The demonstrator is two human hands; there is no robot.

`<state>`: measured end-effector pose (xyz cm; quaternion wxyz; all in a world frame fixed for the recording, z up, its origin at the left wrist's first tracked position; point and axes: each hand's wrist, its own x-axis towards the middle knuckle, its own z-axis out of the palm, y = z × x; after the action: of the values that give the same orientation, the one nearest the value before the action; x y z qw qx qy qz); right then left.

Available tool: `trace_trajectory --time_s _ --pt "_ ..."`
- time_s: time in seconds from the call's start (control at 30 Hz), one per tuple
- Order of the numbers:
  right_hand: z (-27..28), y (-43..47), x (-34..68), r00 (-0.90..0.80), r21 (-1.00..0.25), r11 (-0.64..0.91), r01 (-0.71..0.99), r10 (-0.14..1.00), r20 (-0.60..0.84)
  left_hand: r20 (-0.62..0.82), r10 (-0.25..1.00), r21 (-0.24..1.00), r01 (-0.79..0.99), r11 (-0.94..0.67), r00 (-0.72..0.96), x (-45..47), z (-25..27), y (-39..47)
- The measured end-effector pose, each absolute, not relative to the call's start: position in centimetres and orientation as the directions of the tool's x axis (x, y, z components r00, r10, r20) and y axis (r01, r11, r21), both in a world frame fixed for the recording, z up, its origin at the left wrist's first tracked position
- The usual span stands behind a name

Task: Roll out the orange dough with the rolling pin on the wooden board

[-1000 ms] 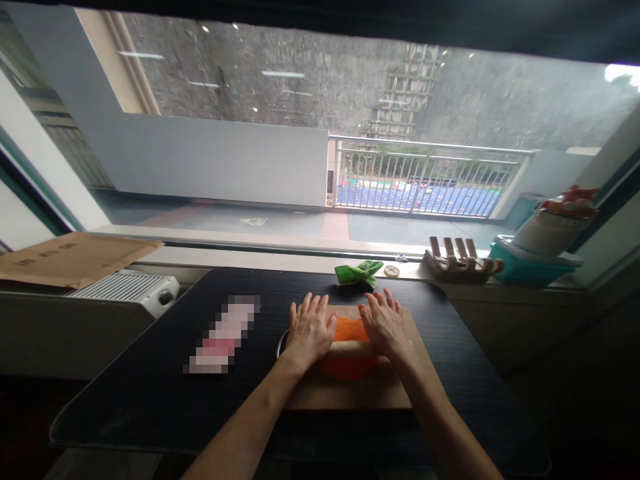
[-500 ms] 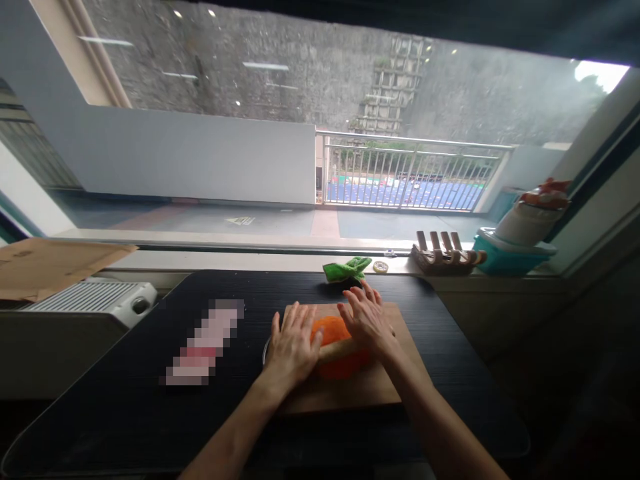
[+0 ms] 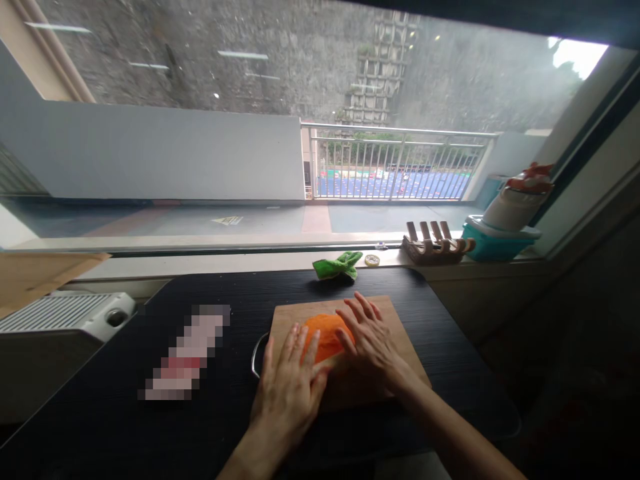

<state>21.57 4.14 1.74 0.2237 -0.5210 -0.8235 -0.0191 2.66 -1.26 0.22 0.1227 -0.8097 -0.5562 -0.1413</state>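
Note:
A flattened piece of orange dough lies on a wooden cutting board. Across its near edge runs a pale rolling pin, mostly covered by my hands. My left hand rests on the pin's left end with fingers stretched forward. On the right end lies my right hand, palm down, its fingers spread. Neither hand wraps round the pin. The board's metal handle sticks out at the left.
A blurred-out pinkish item lies left on the black table. Beyond the board is a green cloth. The windowsill holds a tape roll, a brown rack and a teal box. A white heater stands left.
Both hands and the rolling pin have moved toward me, from the middle of the dough to its near edge, uncovering more of it. The camera view has shifted slightly.

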Motion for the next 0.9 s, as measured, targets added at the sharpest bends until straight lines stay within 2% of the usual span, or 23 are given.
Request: trace_trajectory --time_s 0.13,0.23,0.33,0.43,0.53,0.63,0.77,0.83,0.9 --pt "2.9 9.3 19.1 -0.294 -0.248 0.392 0.886 0.888 0.353 0.176 0.975 0.042 0.988 -0.146 0.137 2.2 2.3 2.8" --pt "2.9 9.3 19.0 -0.300 -0.247 0.401 0.882 0.883 0.360 0.141 0.982 0.044 0.990 -0.135 0.128 2.2 2.3 2.7" --pt "1.7 5.7 20.7 -0.342 -0.210 0.445 0.871 0.855 0.390 0.260 0.930 -0.012 0.964 -0.267 0.261 2.6 0.9 -0.3" --pt "0.4 1.6 22.8 -0.383 -0.158 0.473 0.867 0.835 0.395 0.434 0.793 -0.117 0.900 -0.420 0.427 3.1 -0.3 -3.8" --pt "0.2 0.5 23.5 -0.399 -0.132 0.476 0.869 0.834 0.381 0.475 0.731 -0.153 0.864 -0.479 0.489 3.2 -0.4 -4.7" --pt "1.1 3.5 22.1 -0.361 -0.161 0.434 0.886 0.866 0.345 0.385 0.837 -0.062 0.915 -0.398 0.389 2.8 0.3 -2.1" --pt "2.9 8.7 19.2 -0.287 -0.238 0.341 0.909 0.929 0.232 0.247 0.957 0.052 0.984 -0.169 0.152 2.0 1.6 2.4" --pt "3.2 9.3 18.7 -0.280 -0.255 0.329 0.909 0.936 0.212 0.213 0.967 0.055 0.987 -0.152 0.137 1.9 1.7 2.9" --pt "2.8 7.8 19.4 -0.292 -0.245 0.354 0.903 0.922 0.255 0.236 0.945 0.014 0.972 -0.235 0.225 1.9 1.3 1.8"
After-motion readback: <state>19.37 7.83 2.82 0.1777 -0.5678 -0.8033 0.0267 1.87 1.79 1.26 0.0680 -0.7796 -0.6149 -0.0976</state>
